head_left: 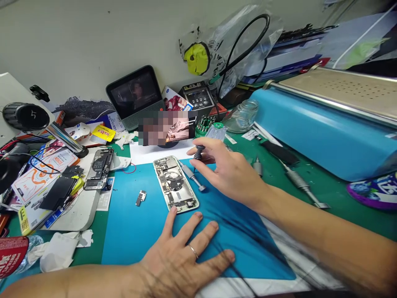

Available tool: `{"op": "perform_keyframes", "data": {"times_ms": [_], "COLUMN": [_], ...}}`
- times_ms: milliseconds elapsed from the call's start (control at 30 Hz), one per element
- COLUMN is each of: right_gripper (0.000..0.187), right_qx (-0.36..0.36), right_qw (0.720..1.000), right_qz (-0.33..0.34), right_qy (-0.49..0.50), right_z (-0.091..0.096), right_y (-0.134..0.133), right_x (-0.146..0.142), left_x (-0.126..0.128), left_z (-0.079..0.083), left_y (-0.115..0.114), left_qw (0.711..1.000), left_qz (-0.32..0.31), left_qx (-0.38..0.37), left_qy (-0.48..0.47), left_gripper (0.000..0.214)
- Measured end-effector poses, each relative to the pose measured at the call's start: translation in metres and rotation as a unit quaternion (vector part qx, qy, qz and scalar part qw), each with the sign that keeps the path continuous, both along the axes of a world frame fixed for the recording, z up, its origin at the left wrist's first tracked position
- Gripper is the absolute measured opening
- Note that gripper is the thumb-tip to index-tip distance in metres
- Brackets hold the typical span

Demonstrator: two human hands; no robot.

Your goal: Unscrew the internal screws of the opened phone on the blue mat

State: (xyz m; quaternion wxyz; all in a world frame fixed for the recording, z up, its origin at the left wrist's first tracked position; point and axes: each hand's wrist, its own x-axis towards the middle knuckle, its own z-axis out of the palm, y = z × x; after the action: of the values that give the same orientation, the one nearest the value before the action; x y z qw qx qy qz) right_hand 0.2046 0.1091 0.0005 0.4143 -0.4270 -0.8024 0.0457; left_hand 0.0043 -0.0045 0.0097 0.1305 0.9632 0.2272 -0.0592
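Note:
An opened smartphone housing (pixel 175 184) lies on the blue mat (pixel 124 231), its inner parts exposed. My left hand (pixel 182 252) is spread flat on the mat, its index fingertip at the housing's lower edge; a ring is on one finger. Between the thumb and fingers of my right hand (pixel 229 169) is a small dark screwdriver (pixel 199 152), raised right of the housing's upper end. Its tip is hard to make out. A silver screwdriver (pixel 194 176) lies beside the housing. Left of it, a small metal-and-black phone part (pixel 140 198) rests on the mat.
Another opened phone (pixel 98 169) and boxes crowd the left. Behind stand a smart display (pixel 136 91), a phone with a lit screen (pixel 180 129), a bit holder (pixel 204 124) and a glass jar (pixel 243 116). A large blue machine (pixel 310 128) and a screwdriver (pixel 300 184) occupy the right.

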Motion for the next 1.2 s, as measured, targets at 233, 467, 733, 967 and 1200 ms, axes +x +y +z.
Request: {"op": "perform_keyframes", "data": {"times_ms": [233, 467, 733, 967, 1200], "right_gripper": [0.062, 0.072, 0.07, 0.067, 0.071], "right_qx": [0.097, 0.047, 0.008, 0.027, 0.019], "right_qw": [0.982, 0.955, 0.948, 0.943, 0.941], "right_qz": [0.082, 0.228, 0.27, 0.276, 0.305], "right_qy": [0.14, 0.183, 0.167, 0.182, 0.145], "right_z": [-0.002, -0.009, -0.009, -0.016, -0.009], "right_y": [-0.009, -0.024, -0.034, -0.026, -0.026], "right_x": [-0.005, -0.017, -0.028, -0.034, -0.026], "left_x": [-0.001, -0.002, -0.002, -0.002, 0.001], "left_z": [0.004, -0.004, -0.018, -0.025, -0.031], "left_y": [0.001, -0.003, -0.002, -0.004, -0.005], "left_qw": [1.0, 0.998, 0.988, 0.977, 0.968], "left_qz": [0.002, 0.0, -0.008, 0.011, 0.038], "left_qx": [0.003, 0.068, 0.156, 0.206, 0.22], "left_qy": [0.0, -0.016, -0.019, -0.062, -0.111], "left_gripper": [0.074, 0.071, 0.062, 0.049, 0.043]}}
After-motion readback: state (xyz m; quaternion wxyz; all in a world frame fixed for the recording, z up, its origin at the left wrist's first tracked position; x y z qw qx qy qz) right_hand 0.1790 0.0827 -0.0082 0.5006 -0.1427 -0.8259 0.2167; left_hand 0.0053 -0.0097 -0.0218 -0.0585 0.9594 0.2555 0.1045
